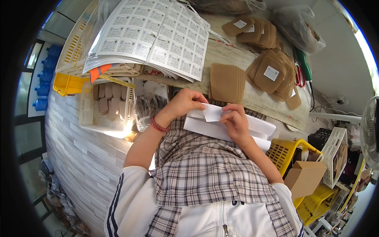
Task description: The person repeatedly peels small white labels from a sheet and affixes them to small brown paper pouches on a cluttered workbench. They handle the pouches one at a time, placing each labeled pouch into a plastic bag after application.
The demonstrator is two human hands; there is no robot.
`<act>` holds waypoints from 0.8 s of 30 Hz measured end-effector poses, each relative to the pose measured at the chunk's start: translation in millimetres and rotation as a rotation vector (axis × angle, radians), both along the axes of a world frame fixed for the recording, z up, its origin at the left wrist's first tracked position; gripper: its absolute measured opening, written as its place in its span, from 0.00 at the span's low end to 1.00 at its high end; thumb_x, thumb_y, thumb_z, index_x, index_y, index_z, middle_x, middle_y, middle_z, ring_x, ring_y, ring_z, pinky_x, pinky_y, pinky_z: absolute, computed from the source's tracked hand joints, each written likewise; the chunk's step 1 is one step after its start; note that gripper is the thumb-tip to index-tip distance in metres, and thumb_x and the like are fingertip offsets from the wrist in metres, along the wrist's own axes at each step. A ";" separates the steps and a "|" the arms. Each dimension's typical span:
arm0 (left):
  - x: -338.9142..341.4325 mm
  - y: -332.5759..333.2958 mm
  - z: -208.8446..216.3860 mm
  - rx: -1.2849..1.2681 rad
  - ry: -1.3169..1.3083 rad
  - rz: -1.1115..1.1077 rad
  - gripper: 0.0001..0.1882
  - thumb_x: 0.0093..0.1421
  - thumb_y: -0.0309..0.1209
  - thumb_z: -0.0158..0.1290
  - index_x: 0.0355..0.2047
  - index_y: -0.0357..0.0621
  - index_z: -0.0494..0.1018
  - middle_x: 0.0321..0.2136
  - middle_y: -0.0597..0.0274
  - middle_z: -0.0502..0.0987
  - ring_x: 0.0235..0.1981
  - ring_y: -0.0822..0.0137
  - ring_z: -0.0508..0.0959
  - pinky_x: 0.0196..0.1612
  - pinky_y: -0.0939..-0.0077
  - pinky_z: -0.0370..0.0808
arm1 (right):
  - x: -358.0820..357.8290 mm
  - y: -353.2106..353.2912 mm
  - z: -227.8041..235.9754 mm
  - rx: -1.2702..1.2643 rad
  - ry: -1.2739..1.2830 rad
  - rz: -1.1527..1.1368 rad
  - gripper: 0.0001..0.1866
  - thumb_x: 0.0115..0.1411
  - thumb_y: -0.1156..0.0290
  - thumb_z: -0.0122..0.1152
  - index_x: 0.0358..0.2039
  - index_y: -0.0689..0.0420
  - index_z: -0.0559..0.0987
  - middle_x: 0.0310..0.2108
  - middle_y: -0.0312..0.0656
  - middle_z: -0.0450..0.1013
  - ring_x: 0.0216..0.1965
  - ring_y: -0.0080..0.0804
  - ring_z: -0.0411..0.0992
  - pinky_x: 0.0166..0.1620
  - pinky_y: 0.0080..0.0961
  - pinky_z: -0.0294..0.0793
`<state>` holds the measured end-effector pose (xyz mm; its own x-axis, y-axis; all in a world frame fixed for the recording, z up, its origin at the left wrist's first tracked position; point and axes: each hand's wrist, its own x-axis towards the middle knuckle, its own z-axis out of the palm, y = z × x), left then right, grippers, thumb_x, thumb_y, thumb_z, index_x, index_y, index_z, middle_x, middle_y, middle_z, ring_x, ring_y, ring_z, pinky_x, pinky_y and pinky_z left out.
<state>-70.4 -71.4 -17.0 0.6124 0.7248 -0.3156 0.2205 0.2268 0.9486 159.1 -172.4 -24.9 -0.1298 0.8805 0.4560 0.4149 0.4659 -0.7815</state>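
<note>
Over my lap, my left hand (184, 102) pinches the left corner of a small white piece of paper (212, 113). My right hand (236, 123) has its fingers closed on the right side of that piece. Beneath both hands, larger white sheets (252, 134) rest on my plaid apron (197, 170), their right edges curling. On the table just beyond my hands stands a neat stack of brown textured pads (227, 83). To its right lie overlapping brown pads (272, 75), some bearing white labels.
Printed label sheets (154, 37) cover the table's left end. Red-handled scissors (300, 75) and a green-handled tool (304, 65) lie at the right. A white basket (106, 104) holds brown pieces at left; a yellow crate (284, 154), cardboard box (306, 177) and fan (371, 134) stand at right.
</note>
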 end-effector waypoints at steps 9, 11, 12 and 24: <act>30.2 -24.6 28.4 0.933 0.233 0.051 0.04 0.56 0.22 0.55 0.32 0.35 0.75 0.46 0.45 0.78 0.48 0.47 0.77 0.51 0.61 0.74 | 48.8 64.7 20.0 -0.561 0.598 -0.132 0.02 0.67 0.76 0.56 0.36 0.60 0.73 0.34 0.33 0.72 0.34 0.19 0.70 0.42 0.19 0.72; 39.4 -22.6 22.4 1.062 0.198 0.035 0.05 0.56 0.22 0.54 0.33 0.34 0.73 0.52 0.40 0.74 0.58 0.42 0.71 0.59 0.56 0.69 | 44.7 86.5 29.7 -0.593 0.554 -0.151 0.02 0.67 0.77 0.56 0.35 0.59 0.73 0.30 0.32 0.71 0.31 0.19 0.70 0.38 0.18 0.72; 41.9 -21.4 19.1 1.080 0.226 0.030 0.05 0.56 0.22 0.53 0.33 0.34 0.73 0.52 0.40 0.74 0.58 0.42 0.71 0.60 0.55 0.69 | 41.9 96.9 32.4 -0.609 0.532 -0.162 0.03 0.66 0.77 0.56 0.34 0.59 0.73 0.28 0.32 0.70 0.30 0.19 0.69 0.35 0.18 0.72; 50.2 -16.6 7.8 1.092 0.264 -0.002 0.06 0.57 0.22 0.49 0.34 0.31 0.71 0.50 0.39 0.74 0.57 0.41 0.72 0.60 0.53 0.69 | 40.1 132.3 -10.1 -0.585 0.027 -0.229 0.04 0.61 0.75 0.61 0.34 0.61 0.74 0.24 0.41 0.75 0.26 0.30 0.73 0.33 0.28 0.73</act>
